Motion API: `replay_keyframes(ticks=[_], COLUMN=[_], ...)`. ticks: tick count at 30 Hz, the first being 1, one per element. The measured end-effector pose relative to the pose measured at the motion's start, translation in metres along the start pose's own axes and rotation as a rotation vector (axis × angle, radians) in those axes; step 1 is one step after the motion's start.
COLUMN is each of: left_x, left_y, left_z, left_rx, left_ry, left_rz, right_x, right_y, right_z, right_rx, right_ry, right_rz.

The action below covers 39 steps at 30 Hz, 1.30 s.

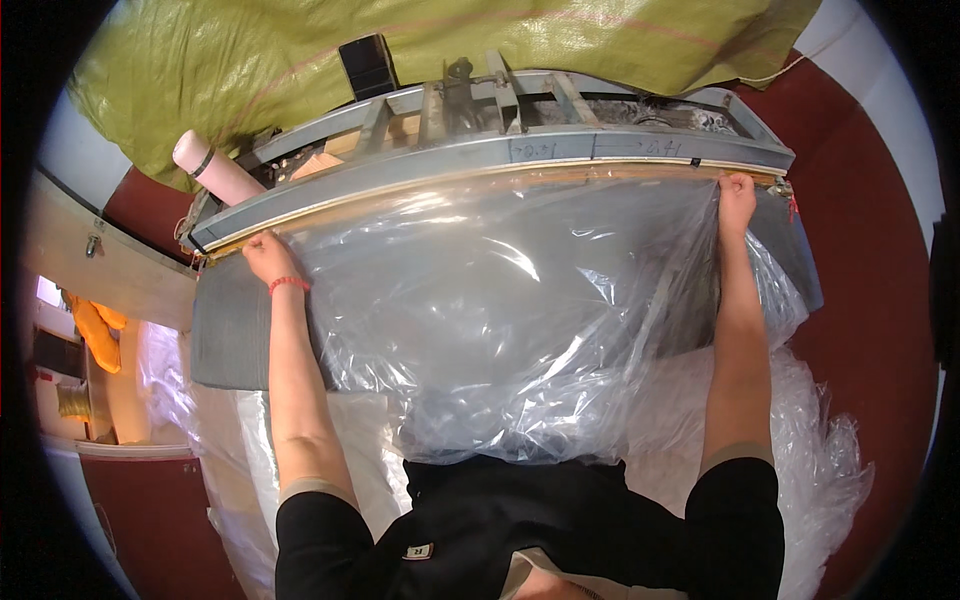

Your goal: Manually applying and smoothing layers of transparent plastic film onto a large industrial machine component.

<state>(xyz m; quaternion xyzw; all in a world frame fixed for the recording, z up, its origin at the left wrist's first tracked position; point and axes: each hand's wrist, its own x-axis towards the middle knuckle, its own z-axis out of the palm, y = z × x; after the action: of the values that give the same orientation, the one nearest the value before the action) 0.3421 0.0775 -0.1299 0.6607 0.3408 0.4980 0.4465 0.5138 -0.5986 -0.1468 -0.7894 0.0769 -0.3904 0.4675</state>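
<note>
A wide clear plastic sheet (480,290) stretches between my two hands over a dark grey padded surface (230,325). My left hand (270,262), with a red bead bracelet at the wrist, pinches the sheet's far left corner. At its far right corner, my right hand (737,205) is closed on the film with the fingers together. Both hands are close to the near edge of a long grey metal bar (470,153) with a pale strip along it. The sheet's far edge lies against that strip, and its near part bunches in shiny folds by my body.
Behind the bar is a metal frame (570,98) with a pink roll (218,170) at its left. A dark phone-like object (367,66) leans on a yellow-green tarp (250,70). More loose plastic (800,450) hangs at the right. An open cabinet (90,370) stands left.
</note>
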Motion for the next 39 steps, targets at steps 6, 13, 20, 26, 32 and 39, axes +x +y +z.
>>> replay_keyframes(ticks=[6,13,20,26,32,39], left_x=[0.021,-0.004,-0.037,-0.115,-0.147,-0.165], left_y=[-0.015,0.03,0.05,0.123,0.154,0.172], left_z=[-0.02,-0.063,-0.072,-0.062,-0.075,-0.087], left_rx=[-0.439,-0.18,-0.193,-0.234,-0.141,-0.071], left_ry=[-0.109,-0.615,-0.891,-1.09,-1.091,-1.083], left_rz=[-0.33,-0.611,-0.492,-0.305,-0.043,0.181], right_x=[-0.006,-0.033,-0.108,-0.124,-0.138,-0.216], right_y=[-0.02,-0.056,-0.041,-0.023,-0.246,-0.358], right_z=[-0.001,-0.044,-0.194,-0.277,-0.102,0.042], right_rx=[0.223,-0.04,-0.255,-1.06,0.045,0.56], right_ry=[-0.083,-0.205,-0.293,-0.776,-0.956,-1.184], right_rz=[0.152,-0.259,-0.141,-0.095,-0.241,-0.546])
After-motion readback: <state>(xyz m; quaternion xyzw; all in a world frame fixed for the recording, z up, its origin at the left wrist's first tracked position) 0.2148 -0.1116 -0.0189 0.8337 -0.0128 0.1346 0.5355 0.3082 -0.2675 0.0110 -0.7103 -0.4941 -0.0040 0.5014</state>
